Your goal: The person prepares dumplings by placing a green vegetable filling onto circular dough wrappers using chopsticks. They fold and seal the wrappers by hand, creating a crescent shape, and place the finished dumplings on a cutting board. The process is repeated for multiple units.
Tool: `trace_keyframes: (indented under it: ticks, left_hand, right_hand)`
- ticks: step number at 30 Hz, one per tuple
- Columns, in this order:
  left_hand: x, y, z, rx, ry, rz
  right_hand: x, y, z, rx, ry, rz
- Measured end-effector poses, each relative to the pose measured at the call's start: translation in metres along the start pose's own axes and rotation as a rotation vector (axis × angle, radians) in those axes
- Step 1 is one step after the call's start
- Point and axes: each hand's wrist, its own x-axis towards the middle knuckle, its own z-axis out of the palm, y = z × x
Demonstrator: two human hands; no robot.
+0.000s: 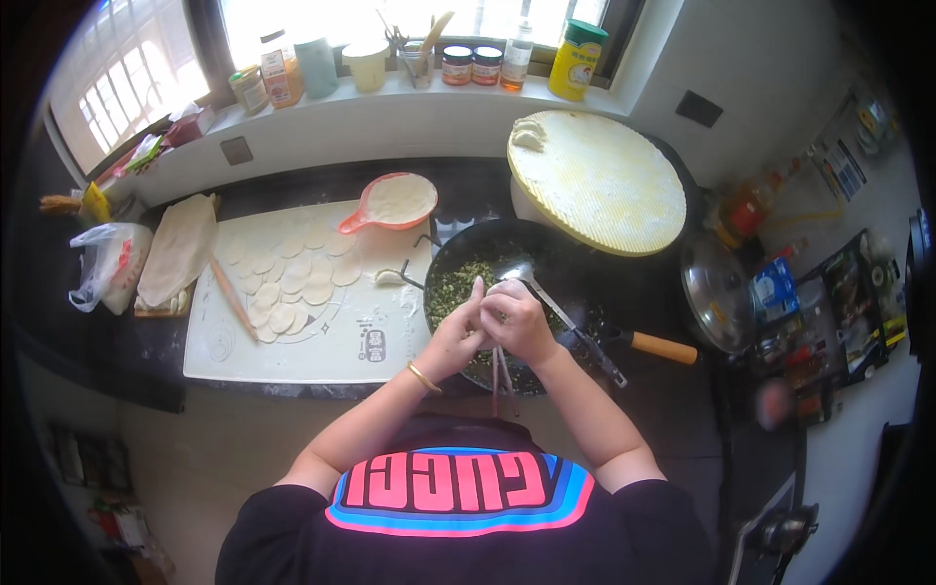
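Fingers [509,300] over wok [492,239], counter [473,185] beneath window [302,18]

White mat [283,363] on black counter [136,346]

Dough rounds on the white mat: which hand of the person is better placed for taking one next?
Probably the left hand: it is nearer the dough rounds, which lie to its left. The right hand is farther away; both meet over the wok.
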Motion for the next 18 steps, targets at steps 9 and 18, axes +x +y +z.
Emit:
trace_keyframes:
  ticks: [9, 18]
  left_hand:
    - [-0.005, -0.004, 0.001, 0.037, -0.045, 0.020]
    - [-0.006, -0.005, 0.000, 0.159, -0.002, 0.098]
  right_hand:
    - [-0.008, 0.001, -0.001, 0.053, -0.013, 0.098]
    - [-0.012, -0.001, -0.009, 0.180, -0.113, 0.340]
